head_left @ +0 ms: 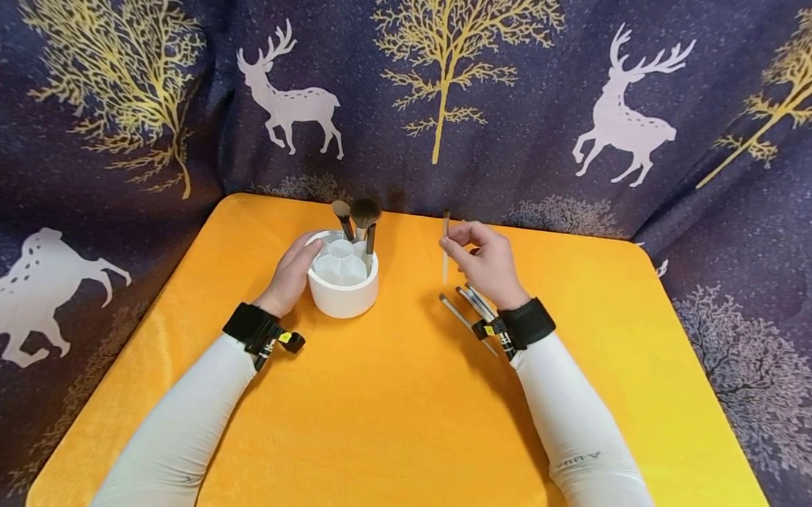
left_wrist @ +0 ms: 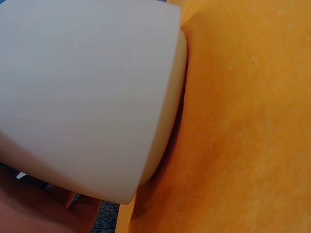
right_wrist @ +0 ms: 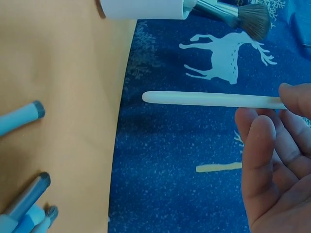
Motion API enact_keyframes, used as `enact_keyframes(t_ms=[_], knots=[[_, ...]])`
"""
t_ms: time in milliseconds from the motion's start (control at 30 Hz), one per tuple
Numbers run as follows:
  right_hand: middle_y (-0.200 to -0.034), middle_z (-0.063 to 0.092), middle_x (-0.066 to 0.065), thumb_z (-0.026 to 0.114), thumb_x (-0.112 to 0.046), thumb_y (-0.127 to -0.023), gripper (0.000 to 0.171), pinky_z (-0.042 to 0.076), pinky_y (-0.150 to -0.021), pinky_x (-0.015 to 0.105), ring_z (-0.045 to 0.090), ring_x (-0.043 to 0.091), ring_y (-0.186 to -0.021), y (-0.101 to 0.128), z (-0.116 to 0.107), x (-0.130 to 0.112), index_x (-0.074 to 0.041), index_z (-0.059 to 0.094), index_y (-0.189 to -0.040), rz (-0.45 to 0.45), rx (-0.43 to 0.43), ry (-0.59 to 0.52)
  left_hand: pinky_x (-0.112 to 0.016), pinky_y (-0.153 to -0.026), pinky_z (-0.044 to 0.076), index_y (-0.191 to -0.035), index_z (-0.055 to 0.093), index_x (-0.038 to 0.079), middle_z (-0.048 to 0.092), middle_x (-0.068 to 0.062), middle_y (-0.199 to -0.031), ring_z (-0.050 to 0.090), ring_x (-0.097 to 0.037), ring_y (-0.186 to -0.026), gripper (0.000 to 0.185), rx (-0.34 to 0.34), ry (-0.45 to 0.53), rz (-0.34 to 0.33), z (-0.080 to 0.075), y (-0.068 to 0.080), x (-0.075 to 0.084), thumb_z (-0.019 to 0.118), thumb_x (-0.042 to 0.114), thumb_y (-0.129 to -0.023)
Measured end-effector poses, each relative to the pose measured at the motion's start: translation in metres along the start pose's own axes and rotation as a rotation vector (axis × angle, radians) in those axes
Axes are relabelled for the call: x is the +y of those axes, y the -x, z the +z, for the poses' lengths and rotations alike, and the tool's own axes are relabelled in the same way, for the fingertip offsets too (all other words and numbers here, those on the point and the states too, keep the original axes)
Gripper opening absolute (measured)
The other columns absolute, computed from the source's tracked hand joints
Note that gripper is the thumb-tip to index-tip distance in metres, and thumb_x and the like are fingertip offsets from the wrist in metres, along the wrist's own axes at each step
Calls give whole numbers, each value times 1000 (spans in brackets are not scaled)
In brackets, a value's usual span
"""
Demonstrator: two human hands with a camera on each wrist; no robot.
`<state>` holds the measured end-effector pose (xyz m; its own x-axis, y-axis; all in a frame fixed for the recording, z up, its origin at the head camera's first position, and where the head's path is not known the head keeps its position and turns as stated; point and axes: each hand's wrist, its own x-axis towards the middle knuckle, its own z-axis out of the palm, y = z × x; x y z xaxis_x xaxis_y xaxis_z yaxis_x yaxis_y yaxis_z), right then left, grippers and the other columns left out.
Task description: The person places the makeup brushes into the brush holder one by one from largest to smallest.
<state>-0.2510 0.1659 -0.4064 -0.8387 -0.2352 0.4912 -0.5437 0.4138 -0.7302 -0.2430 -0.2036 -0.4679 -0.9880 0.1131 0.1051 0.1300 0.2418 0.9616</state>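
Left hand (head_left: 289, 275) cups white holder (head_left: 343, 281) already carrying two brushes (head_left: 356, 218), right hand (head_left: 486, 262) pinches slim brush (head_left: 445, 244) upright at its fingertips, several loose brushes (head_left: 474, 312) under its wrist left to go.

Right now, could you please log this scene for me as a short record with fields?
Surface: orange table
Left hand: holds the side of the white brush holder
Holder contents: two makeup brushes standing upright
Right hand: pinches a thin white-handled brush upright above the table
Loose items: spare brushes lying under the right wrist
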Motion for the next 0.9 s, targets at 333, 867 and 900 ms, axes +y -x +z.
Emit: enact_keyframes(t_ms=[333,867,900], knots=[[-98,76,4,80,-13,-105,13,56,-59,23,71,22,-79,-5,7,-4,-6,77,-115,-20,3,-6,-54,-133,24,-166,42,1,51,-24,-160,44,-38,-151,64,-3,10,1,0,0,0,33,45,-120],[-98,77,4,80,-12,-105,12,54,-57,24,70,22,-74,-10,27,-18,-7,77,-114,-85,11,-45,-56,-134,23,-168,39,3,48,-23,-163,43,-39,-152,67,-8,-13,-20,1,2,3,33,48,-119],[-98,78,4,81,-12,-105,11,54,-57,25,71,23,-74,-11,29,-19,-7,77,-114,-89,11,-44,-56,-134,23,-168,39,3,48,-23,-164,43,-39,-152,67,-8,-13,-21,1,2,3,33,49,-119]])
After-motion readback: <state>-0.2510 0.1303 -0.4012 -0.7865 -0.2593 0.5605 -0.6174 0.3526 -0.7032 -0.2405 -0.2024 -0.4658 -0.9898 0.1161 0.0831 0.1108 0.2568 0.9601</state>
